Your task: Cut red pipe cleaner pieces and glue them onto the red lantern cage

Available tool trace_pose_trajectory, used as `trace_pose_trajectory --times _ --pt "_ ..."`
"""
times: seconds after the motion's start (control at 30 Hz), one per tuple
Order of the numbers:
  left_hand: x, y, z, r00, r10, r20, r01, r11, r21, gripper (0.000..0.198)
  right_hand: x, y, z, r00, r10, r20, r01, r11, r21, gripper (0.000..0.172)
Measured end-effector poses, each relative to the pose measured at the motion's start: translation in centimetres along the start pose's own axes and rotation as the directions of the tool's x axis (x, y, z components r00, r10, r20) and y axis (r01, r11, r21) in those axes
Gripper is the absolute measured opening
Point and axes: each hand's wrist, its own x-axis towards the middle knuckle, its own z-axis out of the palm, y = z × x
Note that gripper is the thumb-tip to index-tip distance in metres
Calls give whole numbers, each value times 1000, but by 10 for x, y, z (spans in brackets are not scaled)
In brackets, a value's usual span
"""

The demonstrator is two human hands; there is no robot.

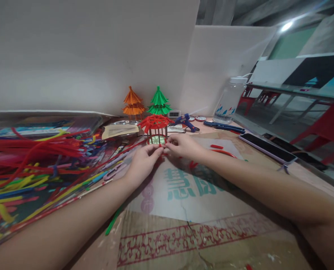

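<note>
A small pavilion model (155, 122) made of red pipe cleaners stands in the middle, with a red roof, dark brown posts and a red-rimmed pale green base. My left hand (147, 159) pinches at the front of its base, thumb and fingers together. My right hand (180, 146) is closed on the right side of the same base, its fingertips close to the left ones. What exactly lies between the fingertips is partly hidden. Short red pipe cleaner pieces (193, 164) lie beneath and beside my right hand.
Behind stand an orange tiered model (133, 103) and a green one (158, 102). A blue glue gun (185, 120), pliers (224, 126), a water bottle (228, 101) and a phone (268, 148) are to the right. Many coloured pipe cleaners (37, 161) fill the left side.
</note>
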Motion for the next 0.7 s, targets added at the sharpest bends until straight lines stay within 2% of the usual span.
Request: trace_pose_trajectory --times 0.1,0.2,0.4,0.7 --pt "1 1 0 1000 22 4 -22 999 35 25 -16 3 2 999 -32 -37 43 938 344 19" --pt "2 3 0 1000 9 27 -10 999 38 23 -29 5 8 999 -38 -33 50 861 506 20" --pt "0 4 2 994 -78 76 78 997 -4 19 -36 2 13 999 -47 -8 45 862 504 14" --pt "0 4 2 993 -81 88 79 997 23 24 -35 4 17 998 -13 54 -25 772 635 17"
